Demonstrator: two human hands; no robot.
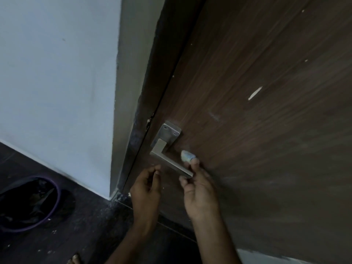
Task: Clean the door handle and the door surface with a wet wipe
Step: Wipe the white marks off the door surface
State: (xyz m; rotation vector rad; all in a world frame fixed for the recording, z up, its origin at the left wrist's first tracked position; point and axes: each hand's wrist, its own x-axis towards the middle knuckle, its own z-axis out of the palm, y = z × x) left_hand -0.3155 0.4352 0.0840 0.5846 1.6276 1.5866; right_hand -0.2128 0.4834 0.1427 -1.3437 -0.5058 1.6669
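One door handle point(172, 161) lever slants down-right; right hand point(200, 191) pinches wet wipe point(186, 156).

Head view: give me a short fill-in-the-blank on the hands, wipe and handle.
1. The small wadded wet wipe is pinched by the ____ hand.
2. The left hand, below the door handle, holds ____.
3. The handle's lever is made of ____.
4. The bin on the floor has a rim coloured ____.

Missing words: right; nothing; metal; purple
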